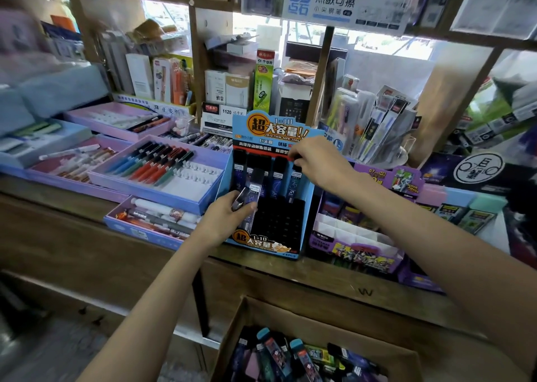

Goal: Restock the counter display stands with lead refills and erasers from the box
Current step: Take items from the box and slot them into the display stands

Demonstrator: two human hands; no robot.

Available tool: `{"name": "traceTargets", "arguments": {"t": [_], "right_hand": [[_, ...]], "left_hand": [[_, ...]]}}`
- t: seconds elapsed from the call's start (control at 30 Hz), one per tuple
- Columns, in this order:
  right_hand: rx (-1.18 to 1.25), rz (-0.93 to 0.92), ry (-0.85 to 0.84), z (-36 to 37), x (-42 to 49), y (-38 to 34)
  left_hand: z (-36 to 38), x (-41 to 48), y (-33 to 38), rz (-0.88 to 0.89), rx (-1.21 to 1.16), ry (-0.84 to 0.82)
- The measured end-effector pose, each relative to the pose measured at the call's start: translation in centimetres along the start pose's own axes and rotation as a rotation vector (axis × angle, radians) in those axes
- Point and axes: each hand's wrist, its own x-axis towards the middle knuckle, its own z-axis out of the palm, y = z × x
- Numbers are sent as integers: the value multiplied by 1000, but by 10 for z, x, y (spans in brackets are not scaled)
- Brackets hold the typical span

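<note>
Head camera view, looking down at a shop worktop (58,216). At the centre stands a blue cardboard display stand (271,129) with a black slotted insert. Only its back row is filled, with a line of dark lead refill tubes (279,175) standing upright; the slots nearer the viewer are bare.

The person's right hand (319,161) reaches in from the right, thumb and fingers pinching the top of the rightmost refill (294,182) in that row. The left hand (223,222) rests against the stand's left front corner, its fingers curled round a small bunch of refills (243,198), thumb laid over them.

Below the worktop's edge, at the bottom of the view, sits an open cardboard box (319,320) heaped with loose stock (290,358), dark tubes mixed with teal-capped and pink pieces.

Just right of the blue stand is a purple display stand (348,248) with white dividers. To the left lie lilac trays of pens (162,172), red, blue and green among them. Shelves crowded with stationery boxes rise behind.
</note>
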Motion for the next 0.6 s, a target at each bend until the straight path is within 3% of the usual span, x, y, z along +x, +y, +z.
{"name": "traceTargets", "arguments": {"t": [0.37, 0.53, 0.6], "right_hand": [[155, 54, 70, 14, -4, 0], [8, -87, 145, 9, -18, -6], [77, -150, 211, 5, -24, -11]], "left_hand": [[0, 2, -2, 5, -17, -3], [-1, -4, 3, 4, -81, -8], [-1, -10, 7, 51, -120, 18]]}}
